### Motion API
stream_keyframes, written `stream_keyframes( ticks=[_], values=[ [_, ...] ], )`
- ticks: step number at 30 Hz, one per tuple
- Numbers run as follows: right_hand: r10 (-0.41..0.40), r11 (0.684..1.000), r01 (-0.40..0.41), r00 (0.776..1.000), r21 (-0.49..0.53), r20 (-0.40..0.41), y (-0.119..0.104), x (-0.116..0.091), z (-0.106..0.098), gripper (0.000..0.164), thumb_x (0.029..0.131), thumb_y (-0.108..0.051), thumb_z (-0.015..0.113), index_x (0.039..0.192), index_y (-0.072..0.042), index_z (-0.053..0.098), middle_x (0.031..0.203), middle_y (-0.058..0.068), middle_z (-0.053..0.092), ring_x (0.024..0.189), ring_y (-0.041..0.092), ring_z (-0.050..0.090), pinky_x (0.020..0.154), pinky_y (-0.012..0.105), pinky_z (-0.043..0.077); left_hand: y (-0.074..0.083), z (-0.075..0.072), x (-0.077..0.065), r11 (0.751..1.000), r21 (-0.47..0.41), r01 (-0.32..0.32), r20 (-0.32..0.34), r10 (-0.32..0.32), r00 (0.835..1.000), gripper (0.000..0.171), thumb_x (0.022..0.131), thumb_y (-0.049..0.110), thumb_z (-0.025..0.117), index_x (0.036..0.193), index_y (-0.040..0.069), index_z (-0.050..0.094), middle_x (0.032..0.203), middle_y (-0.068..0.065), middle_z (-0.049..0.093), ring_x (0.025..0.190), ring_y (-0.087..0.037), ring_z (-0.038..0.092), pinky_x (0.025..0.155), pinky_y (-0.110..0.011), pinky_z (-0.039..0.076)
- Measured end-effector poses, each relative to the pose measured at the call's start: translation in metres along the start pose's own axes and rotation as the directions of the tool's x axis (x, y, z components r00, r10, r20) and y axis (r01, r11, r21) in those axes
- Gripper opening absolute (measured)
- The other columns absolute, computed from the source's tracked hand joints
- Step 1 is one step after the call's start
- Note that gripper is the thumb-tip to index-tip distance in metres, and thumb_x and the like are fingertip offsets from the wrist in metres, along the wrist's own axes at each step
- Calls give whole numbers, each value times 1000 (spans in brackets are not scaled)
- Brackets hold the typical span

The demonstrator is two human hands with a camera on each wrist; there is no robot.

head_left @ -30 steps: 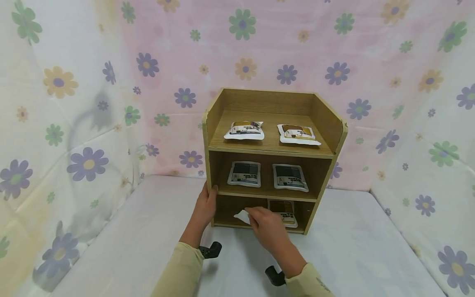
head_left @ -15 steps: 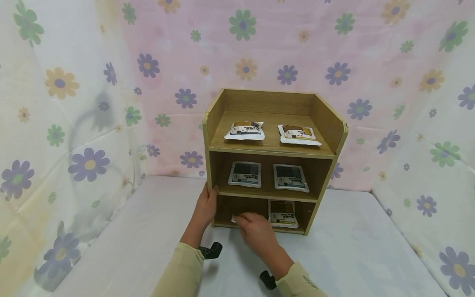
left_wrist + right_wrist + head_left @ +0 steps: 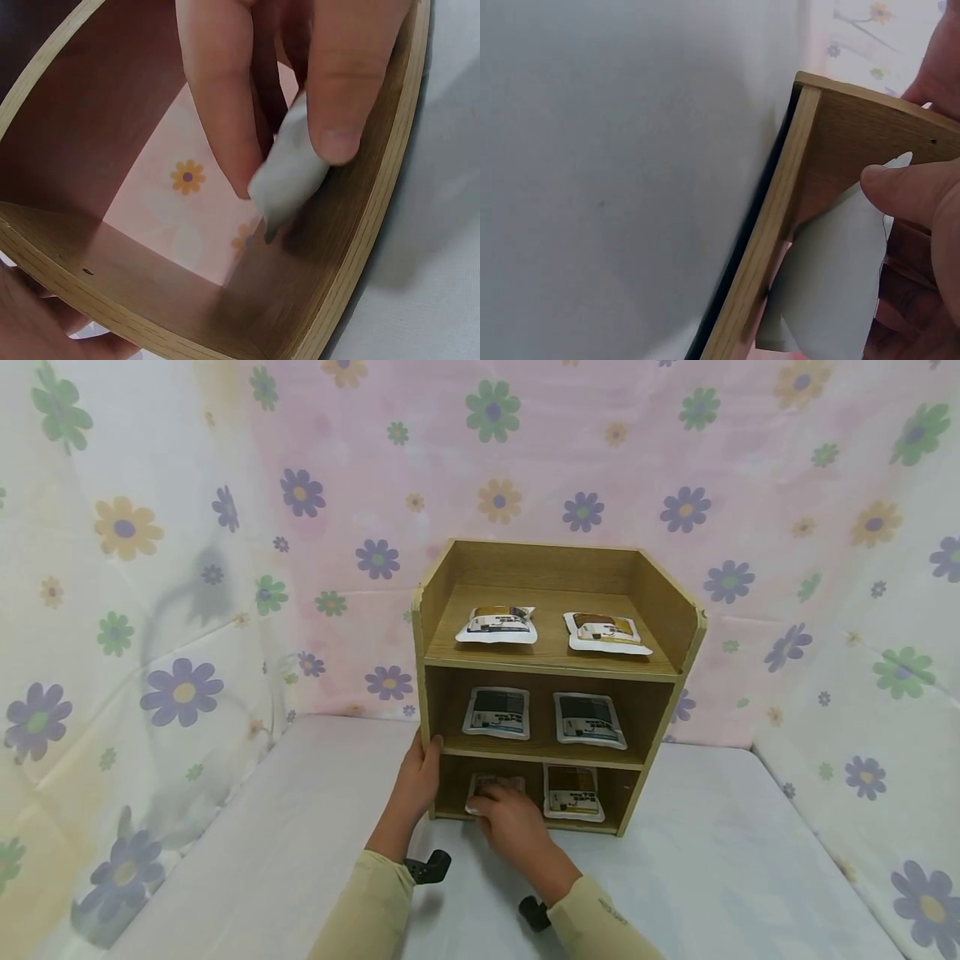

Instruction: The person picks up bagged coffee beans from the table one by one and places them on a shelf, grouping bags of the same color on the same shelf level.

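Note:
A small three-level wooden shelf stands on the white-covered table. My left hand grips its left side panel low down, thumb near the front edge. With thumb and fingers my right hand pinches a flat white-backed packet inside the left part of the bottom level. The right wrist view shows the thumb on the packet's edge, the packet tilted close to the bottom board. To its right on that level lies a brown-and-white packet.
The middle level bears two dark-fronted packets, a left one and a right one. On the top level lie another left packet and right packet. Flowered cloth hangs behind and at both sides.
My right hand has moved left and into the bottom level with the packet, whose printed face has come into view. The left hand has kept its grip on the shelf.

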State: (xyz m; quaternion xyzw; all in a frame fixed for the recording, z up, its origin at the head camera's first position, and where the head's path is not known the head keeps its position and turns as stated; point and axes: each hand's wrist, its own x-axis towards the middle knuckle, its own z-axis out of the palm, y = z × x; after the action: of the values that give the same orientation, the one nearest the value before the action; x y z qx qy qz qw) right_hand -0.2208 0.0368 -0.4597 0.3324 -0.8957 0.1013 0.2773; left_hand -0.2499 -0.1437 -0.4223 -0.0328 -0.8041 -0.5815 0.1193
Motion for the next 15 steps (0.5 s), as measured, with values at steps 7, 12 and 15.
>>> stream_keyframes(
  ticks=[7, 12, 15],
  values=[
    [2, 1000, -2, 1000, -9, 31, 4, 7, 6, 20, 81, -12, 77, 97, -23, 74, 101, -3, 70, 94, 17, 66, 79, 32, 55, 1, 1, 0, 1000, 0, 2, -11, -2, 1000, 57, 104, 43, 31, 153, 14, 26, 150, -20, 40, 136, -38, 41, 110, -56, 33],
    [54, 998, -52, 991, -24, 120, 6, 13, 9, 20, 84, -14, 74, 101, -24, 73, 105, -5, 70, 98, 17, 66, 79, 31, 55, 0, 1, 0, 1000, -6, 1, -8, -1, 1000, 57, 104, 44, 31, 153, 15, 26, 150, -20, 40, 135, -38, 43, 109, -58, 34],
    [85, 996, -82, 979, -21, 187, 8, 16, 12, 20, 85, -15, 73, 103, -25, 73, 106, -6, 69, 95, 15, 65, 75, 29, 55, 0, 2, -1, 1000, -4, 1, -14, -1, 1000, 57, 104, 43, 31, 153, 16, 26, 150, -20, 41, 134, -38, 44, 108, -58, 35]
  ],
)
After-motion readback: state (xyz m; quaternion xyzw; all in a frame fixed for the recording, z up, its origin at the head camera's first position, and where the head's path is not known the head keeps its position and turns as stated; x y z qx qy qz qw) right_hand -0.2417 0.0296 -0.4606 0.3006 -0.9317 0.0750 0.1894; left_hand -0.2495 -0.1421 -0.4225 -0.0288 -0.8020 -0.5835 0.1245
